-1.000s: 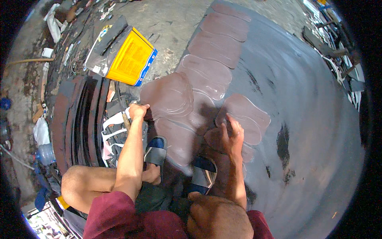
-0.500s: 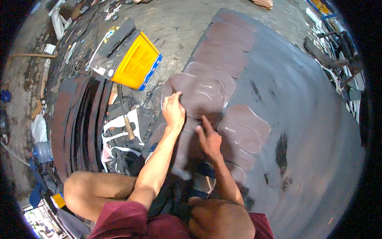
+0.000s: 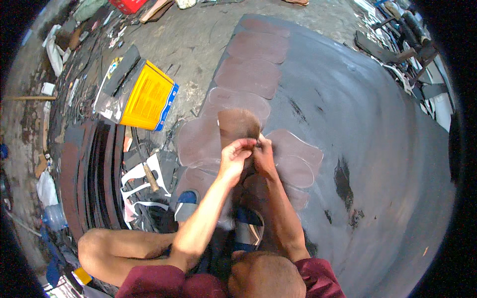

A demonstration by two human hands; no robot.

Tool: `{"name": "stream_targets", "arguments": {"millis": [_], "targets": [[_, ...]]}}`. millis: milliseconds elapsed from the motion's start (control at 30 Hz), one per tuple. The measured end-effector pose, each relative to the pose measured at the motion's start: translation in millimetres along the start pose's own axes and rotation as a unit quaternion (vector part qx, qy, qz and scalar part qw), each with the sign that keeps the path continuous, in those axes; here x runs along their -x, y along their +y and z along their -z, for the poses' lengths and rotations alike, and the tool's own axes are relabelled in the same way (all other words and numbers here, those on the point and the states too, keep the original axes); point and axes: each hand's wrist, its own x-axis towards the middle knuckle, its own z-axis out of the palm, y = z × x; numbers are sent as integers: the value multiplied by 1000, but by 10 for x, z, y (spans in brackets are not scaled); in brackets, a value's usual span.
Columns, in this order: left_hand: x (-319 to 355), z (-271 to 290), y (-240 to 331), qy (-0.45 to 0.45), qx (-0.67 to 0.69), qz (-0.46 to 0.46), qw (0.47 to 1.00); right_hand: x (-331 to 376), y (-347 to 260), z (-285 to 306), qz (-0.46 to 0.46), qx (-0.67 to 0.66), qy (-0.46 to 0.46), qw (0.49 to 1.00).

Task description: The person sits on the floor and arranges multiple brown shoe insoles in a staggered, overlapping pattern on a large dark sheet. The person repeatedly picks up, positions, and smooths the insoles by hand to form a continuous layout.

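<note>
A flat brown piece [image 3: 239,124], rounded at its far end like a shoe sole, stands raised above a dark sheet [image 3: 367,134]. At its near end my left hand [image 3: 235,158] is closed, fingertips pinching close to its edge. Beside it my right hand [image 3: 264,155] is closed on the same end, and the fingers of both hands almost meet there. On the sheet, brown sole shapes with pale outlines [image 3: 248,77] run in a row away from me. More of these shapes [image 3: 295,151] lie to the right of my right hand.
On the left stands a cut-open yellow container [image 3: 148,97] with dark scraps in it. Nearer me are a stack of dark curved strips [image 3: 97,174], white offcuts [image 3: 136,179] and a wooden-handled tool [image 3: 150,177]. A clear plastic bottle [image 3: 54,217] lies at far left.
The brown piece lay flat under my left hand and is now lifted and turned. My left hand came nearer to me and right, meeting my right hand. The whole view has shifted.
</note>
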Motion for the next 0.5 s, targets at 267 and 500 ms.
{"name": "stream_targets", "arguments": {"millis": [267,500], "targets": [[111,-963,1220,-238,168,36,956,367,-602,1129,-71,-559,33,826],[-971,-823,975,-80,-24,-57,995,95,-898,2291,95,-280,240,925]]}}
